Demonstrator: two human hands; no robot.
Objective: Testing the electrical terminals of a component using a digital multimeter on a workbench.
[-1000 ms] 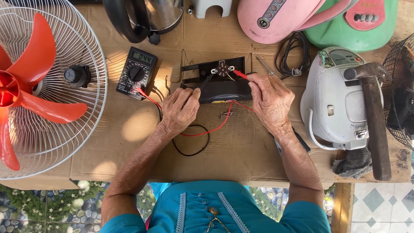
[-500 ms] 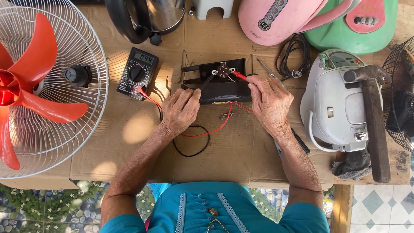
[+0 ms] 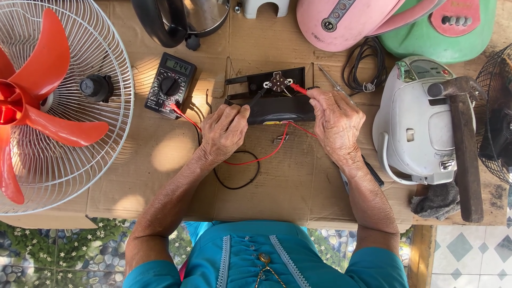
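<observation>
Head view, the only one: we are looking straight down at a cardboard-covered table (image 3: 160,176). The left hand (image 3: 223,132) is pinching the black probe (image 3: 256,98), fingers closed around it, its tip reaching to the round switch part (image 3: 278,82) on the black housing (image 3: 277,104). The right hand (image 3: 336,120) is gripping the red probe (image 3: 298,89) tight between thumb and fingers, its tip touching the right side of the same switch part. We are seeing the housing lying at centre, far side of the table, between the two hands, with both hands resting against its near edge.

Red lead (image 3: 266,154) and black lead (image 3: 237,178) are looping on the cardboard near the wrists, running left to the black multimeter (image 3: 170,84), which is lying just left of the housing with its display lit. A screwdriver (image 3: 333,82) is lying just right of the housing, a coiled black cable (image 3: 362,66) beyond it.

Far left we are seeing a white fan cage (image 3: 80,133) with red blades (image 3: 32,106) and a black knob (image 3: 95,87) on the grille. Far edge: a dark kettle (image 3: 176,18), a pink appliance lid (image 3: 346,21), a green appliance lid (image 3: 448,32). Right: a white rice cooker body (image 3: 416,122), a hammer (image 3: 464,149) lying across it, a grey rag (image 3: 437,200) near it, another fan grille (image 3: 496,112) at the right edge. The person's teal shirt (image 3: 266,256) is filling the near edge
</observation>
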